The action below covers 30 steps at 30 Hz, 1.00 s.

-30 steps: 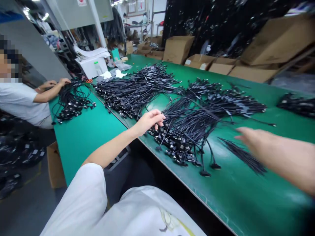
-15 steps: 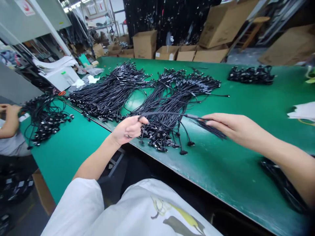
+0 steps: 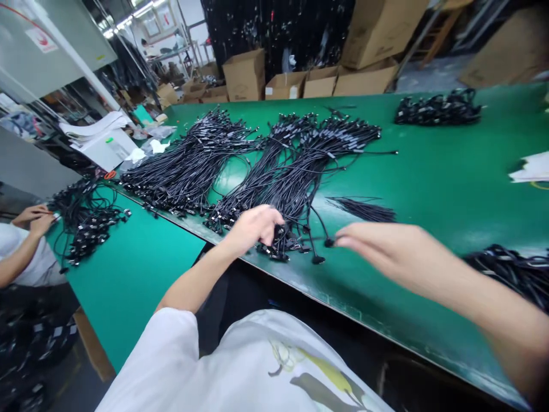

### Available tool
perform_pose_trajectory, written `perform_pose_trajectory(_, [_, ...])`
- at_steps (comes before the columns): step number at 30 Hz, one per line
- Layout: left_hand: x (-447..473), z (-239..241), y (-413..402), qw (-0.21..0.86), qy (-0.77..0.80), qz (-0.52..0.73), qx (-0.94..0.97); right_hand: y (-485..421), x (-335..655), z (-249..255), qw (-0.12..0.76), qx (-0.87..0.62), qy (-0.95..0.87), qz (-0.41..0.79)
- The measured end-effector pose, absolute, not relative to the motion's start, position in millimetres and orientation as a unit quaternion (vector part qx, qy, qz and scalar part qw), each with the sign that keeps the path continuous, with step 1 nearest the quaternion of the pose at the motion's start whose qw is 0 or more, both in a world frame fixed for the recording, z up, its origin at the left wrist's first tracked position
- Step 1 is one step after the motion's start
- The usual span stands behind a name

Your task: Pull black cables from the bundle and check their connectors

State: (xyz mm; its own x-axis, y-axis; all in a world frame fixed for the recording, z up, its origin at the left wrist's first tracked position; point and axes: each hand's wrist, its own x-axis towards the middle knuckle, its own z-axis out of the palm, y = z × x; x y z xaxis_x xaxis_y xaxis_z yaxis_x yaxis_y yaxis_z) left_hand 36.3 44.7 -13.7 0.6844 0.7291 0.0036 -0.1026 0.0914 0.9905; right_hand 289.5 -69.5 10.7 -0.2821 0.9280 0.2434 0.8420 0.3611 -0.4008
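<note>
My left hand [image 3: 256,228] has its fingers curled over the connector ends [image 3: 281,246] at the near edge of a black cable pile [image 3: 295,177]. Motion blur hides what, if anything, it grips. To the right, my right hand [image 3: 373,243] is closed, thumb and fingers pressed together beside a black plug [image 3: 329,242]. A faint dark strip shows at its fingertips, too smeared to name. Just beyond that hand lies a bundle of thin black strips [image 3: 366,209] on the green table [image 3: 433,189].
Another cable pile [image 3: 184,166] lies left of centre. Coiled black cables [image 3: 440,109] rest at the back right, more cables [image 3: 514,272] by my right forearm. At left, a co-worker's hands [image 3: 38,220] are beside a cable heap [image 3: 90,223]. Cardboard boxes [image 3: 246,74] stand behind.
The black cable stretched between my hands no longer shows there. My left hand has moved right to the connectors; my right hand has moved nearer, off the thin strips. The view has shifted slightly.
</note>
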Motion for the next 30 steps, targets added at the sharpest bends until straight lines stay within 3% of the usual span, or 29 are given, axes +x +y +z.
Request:
perform_pose_trajectory(3, [9.5,-0.2,66.1,0.766,0.286,0.361,0.449,-68.2,335.2,13.9,0.288,-0.68,-0.673,0.034])
perform_pose_trajectory(11, [-13.1,9.3,68.1,0.731,0.279,0.475,0.402,-66.3,352.7,-25.4,0.202,-0.704,-0.68,0.027])
perform_pose_trajectory(14, [1.7,1.1,63.6,0.728,0.275,0.423,0.464,-76.3,323.8,-16.9,0.18,-0.64,-0.745,0.057])
perform_pose_trajectory(18, [32.4,-9.5,40.6,0.652,0.225,0.324,0.647,-82.2,272.8,11.5,0.138,-0.472,-0.842,0.223])
perform_pose_trajectory(21, [44.1,-11.8,19.1,0.582,0.188,0.213,0.761,-73.7,255.1,27.4,0.204,-0.459,-0.834,0.23])
perform_pose_trajectory(23, [44.5,-12.3,11.6,0.608,0.175,0.173,0.755,-66.0,255.3,28.9,0.248,-0.475,-0.812,0.23])
perform_pose_trajectory(28, [47.9,-17.5,12.5,0.761,0.163,0.269,0.567,-46.1,250.6,-3.7,0.462,-0.497,-0.696,0.234])
perform_pose_trajectory(30, [53.7,-22.6,10.5,0.783,0.158,0.274,0.535,-38.3,240.4,-22.1,0.523,-0.5,-0.62,0.303])
